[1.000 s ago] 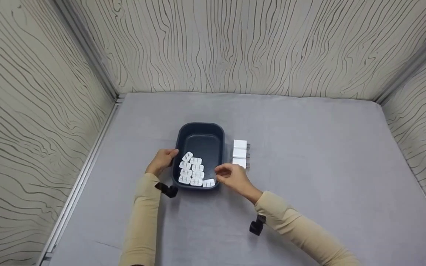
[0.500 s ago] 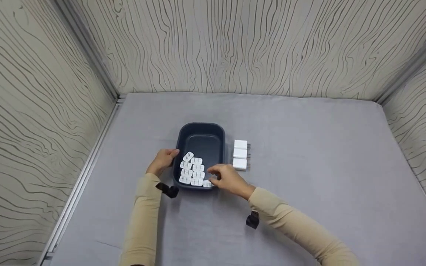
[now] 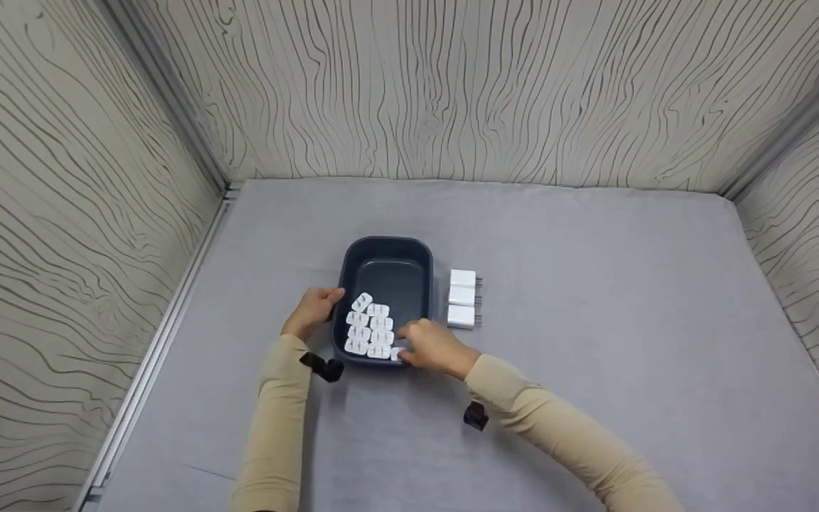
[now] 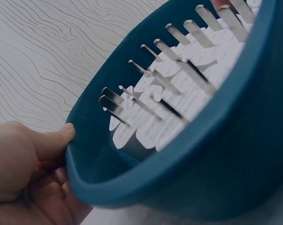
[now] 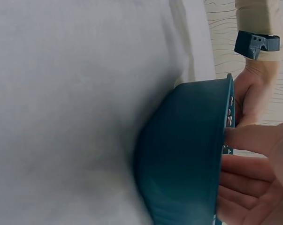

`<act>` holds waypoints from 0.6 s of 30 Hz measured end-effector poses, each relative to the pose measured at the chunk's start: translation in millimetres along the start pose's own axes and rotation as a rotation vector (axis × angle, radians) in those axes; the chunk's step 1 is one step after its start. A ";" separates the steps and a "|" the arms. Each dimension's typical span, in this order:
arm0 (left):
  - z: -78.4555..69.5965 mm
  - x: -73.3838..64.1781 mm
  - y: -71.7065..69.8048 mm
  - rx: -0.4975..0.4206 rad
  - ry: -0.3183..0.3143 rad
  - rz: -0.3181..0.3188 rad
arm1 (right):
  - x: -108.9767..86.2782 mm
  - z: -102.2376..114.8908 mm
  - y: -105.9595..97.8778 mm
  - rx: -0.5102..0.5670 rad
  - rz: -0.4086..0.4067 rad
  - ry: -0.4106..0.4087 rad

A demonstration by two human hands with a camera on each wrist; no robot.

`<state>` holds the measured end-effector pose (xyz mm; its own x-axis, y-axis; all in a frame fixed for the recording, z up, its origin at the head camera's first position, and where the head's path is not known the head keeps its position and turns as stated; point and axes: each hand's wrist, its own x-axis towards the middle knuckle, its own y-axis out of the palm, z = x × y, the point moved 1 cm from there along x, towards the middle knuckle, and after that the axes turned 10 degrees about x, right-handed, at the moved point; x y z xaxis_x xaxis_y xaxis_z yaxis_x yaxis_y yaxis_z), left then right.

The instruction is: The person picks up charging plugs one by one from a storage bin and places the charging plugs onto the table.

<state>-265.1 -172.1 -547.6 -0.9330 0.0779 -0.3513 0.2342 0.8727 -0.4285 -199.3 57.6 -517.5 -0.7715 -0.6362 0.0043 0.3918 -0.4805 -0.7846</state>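
Note:
My left hand (image 3: 310, 311) grips the left rim of a dark blue plastic bin (image 3: 389, 276), thumb inside the rim and fingers outside. Several white plug adapters (image 4: 141, 123) stand packed in the bin's near-left part, metal prongs up; one at the far end of the group is turned askew. My right hand (image 3: 434, 345) reaches over the right rim into the near-right corner, its thumb at a partly covered plug adapter (image 3: 395, 354). In the right wrist view, the bin wall hides the fingertips, so whether they pinch it is unclear.
Right of the bin, three white plug adapters (image 3: 461, 296) lie in a row on the grey cloth (image 3: 594, 320), prongs pointing right. Wood-patterned panels (image 3: 438, 85) enclose the table at the back and sides. A metal rail (image 3: 161, 341) runs along the left edge.
My right hand has moved left and over the rim to the corner adapter, uncovering the nearest adapter of the row outside. My left hand has stayed on the rim.

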 end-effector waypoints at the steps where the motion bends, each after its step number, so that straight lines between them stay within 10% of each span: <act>1: 0.2 0.4 0.5 0.000 0.003 0.003 | 0.5 0.3 -0.1 -0.011 0.013 -0.003; 18: 0.1 1.4 1.0 -0.006 -0.021 -0.016 | 13.9 -3.2 -1.5 -0.009 0.104 0.034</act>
<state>-266.1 -171.2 -548.6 -0.9307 0.0533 -0.3619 0.2171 0.8768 -0.4291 -212.2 51.4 -518.2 -0.7432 -0.6618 -0.0986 0.4665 -0.4070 -0.7853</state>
